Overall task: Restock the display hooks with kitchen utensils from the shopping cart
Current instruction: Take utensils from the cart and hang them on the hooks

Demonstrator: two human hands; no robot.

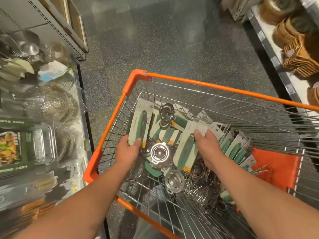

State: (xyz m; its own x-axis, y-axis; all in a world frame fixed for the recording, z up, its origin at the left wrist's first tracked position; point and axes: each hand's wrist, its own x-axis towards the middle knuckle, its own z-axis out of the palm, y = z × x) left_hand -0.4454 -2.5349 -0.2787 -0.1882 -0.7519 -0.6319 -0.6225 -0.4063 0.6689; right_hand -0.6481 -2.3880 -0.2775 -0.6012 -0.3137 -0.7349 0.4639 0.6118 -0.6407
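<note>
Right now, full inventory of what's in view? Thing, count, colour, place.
shopping cart: one, orange rim, silver wire, centre.
carded utensils: many, exact count unclear, green handles on pale cards, piled in the cart.
metal strainers: several, silver, cart middle among the cards.
wire whisks: a tangle, silver, cart near end.
orange flap: one, cart right side.
wicker baskets: several, brown, shelf at right.
foil trays: boxed, silver in dark green packaging, shelf at left.
metal ladles: blurred, silver, upper left display.
floor: dark speckled.
left hand: grips one card's lower end.
right hand: pinches the top of another card.
</note>
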